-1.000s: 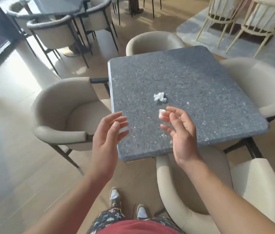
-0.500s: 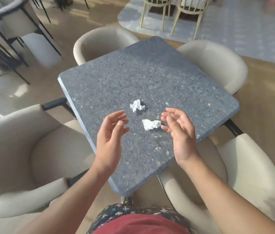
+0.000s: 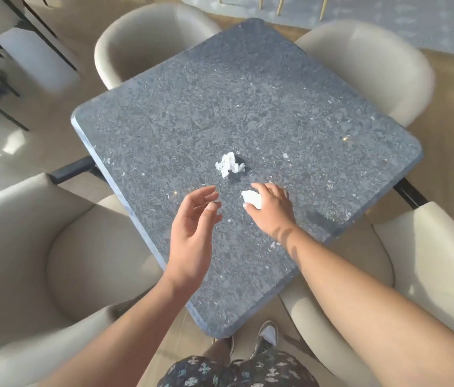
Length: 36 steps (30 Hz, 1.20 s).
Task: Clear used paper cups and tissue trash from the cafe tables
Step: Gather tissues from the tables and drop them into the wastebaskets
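Head view: the near tissue (image 3: 252,201), on the table (image 3: 276,107), was clamped by curled fingers of the right hand (image 3: 272,208) for removal; the left hand (image 3: 195,227) was held loose-fingered, probably readied for the far tissue (image 3: 229,165).

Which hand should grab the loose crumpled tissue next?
Probably the left. The left hand is open and empty, close to the crumpled tissue; the right hand grips another tissue wad.

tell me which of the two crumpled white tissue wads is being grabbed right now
The nearer crumpled white tissue wad, gripped by the right hand. The farther crumpled wad lies untouched on the grey speckled stone table.
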Available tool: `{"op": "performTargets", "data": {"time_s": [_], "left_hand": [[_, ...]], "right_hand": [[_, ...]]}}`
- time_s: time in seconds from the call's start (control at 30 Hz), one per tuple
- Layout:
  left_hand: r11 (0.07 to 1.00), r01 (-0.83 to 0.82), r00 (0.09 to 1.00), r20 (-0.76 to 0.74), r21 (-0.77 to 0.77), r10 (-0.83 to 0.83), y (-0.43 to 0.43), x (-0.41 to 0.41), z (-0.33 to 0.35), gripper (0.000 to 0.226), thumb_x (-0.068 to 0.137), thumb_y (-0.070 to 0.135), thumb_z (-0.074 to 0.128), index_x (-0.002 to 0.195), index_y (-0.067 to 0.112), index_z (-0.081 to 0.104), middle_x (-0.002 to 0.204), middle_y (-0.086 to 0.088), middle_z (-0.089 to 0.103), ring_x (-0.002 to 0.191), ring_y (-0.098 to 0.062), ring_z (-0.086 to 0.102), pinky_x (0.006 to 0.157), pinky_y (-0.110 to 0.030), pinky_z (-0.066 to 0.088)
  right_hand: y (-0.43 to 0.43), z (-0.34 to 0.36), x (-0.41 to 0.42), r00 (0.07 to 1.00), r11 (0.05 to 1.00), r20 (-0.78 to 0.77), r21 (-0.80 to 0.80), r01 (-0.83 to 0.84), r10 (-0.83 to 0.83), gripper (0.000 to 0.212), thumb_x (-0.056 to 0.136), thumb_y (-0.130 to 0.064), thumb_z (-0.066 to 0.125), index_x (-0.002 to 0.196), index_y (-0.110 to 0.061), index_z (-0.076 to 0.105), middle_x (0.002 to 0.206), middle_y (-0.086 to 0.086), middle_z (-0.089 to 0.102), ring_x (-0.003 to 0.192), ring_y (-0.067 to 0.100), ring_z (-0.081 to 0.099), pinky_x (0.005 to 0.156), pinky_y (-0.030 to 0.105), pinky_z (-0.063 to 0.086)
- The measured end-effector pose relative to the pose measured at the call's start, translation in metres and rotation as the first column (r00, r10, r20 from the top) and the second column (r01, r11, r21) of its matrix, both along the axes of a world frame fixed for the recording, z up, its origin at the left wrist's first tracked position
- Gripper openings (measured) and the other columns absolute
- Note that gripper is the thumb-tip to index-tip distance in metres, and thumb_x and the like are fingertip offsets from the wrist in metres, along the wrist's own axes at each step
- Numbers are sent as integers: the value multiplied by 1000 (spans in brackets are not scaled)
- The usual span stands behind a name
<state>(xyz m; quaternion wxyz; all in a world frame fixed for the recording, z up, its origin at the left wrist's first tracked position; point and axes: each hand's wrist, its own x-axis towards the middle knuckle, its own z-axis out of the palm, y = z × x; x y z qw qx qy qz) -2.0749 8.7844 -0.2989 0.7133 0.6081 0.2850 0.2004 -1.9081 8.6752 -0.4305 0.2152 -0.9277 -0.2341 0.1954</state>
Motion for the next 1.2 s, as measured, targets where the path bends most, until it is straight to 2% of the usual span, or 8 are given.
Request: {"op": "performTargets", "data": {"time_s": [0.1,0.27,0.4,0.53,0.7,0.9,1.03,1.2], "left_hand": [[1000,-7,1000,-19,16,8,5,3,-6,28,97,28,55,123,20,63,118,-1,67,111,-18,64,93,-32,55],[999,-37,999,-33,30,38,13,-1,-11,29,96,27,55,123,18,64,120,-1,68,111,-18,65,95,-34,56],[999,-42,998,-48,24,43,15,-4,-11,29,95,27,56,121,18,64,117,3,70,111,-18,66,95,-35,57],[999,-27,998,-53,31,29,15,-1,-7,28,95,28,56,120,20,65,118,-1,70,112,-21,66,94,-34,56],[1000,3,999,-44,8,-2,12,5,1,22,102,24,58,122,20,65,122,-2,69,116,-24,66,95,-36,56],[999,43,999,10,2,-43,9,11,5,28,96,28,58,123,21,64,124,-9,67,116,-23,66,94,-35,57],[999,44,999,4,4,-44,14,22,0,25,94,30,61,118,28,66,122,-3,67,115,-24,65,96,-37,57],[987,100,989,-120,126,-85,33,60,-30,25,101,28,65,125,32,63,126,6,66,116,-9,64,99,-36,55]], "right_hand": [[15,-42,13,989,964,62,-237,-116,135,54,98,-48,60,147,-34,44,153,5,42,143,34,30,117,54,34],[27,-72,17,971,935,168,-340,-104,169,41,98,-29,61,138,-30,53,140,10,48,129,34,41,108,49,45],[26,-67,18,967,968,233,-248,-44,104,29,95,-9,64,123,-15,59,120,9,55,105,25,48,76,32,49],[14,-21,19,982,978,47,107,179,-185,12,98,-8,59,110,-10,58,104,5,59,85,22,53,57,27,36],[-17,72,4,806,700,-407,414,582,-429,22,97,-4,50,102,-23,62,83,0,63,61,20,57,48,36,50],[-51,148,-22,663,322,-642,580,748,-384,24,87,2,55,80,-18,66,65,-1,54,54,16,50,42,22,32],[-54,172,-27,653,242,-681,608,756,-332,9,74,-15,61,73,-23,65,70,-1,57,53,14,50,42,22,30],[-43,174,-24,640,211,-694,607,766,-330,16,85,-16,68,74,-22,59,69,-3,54,56,15,49,43,21,30]]}}
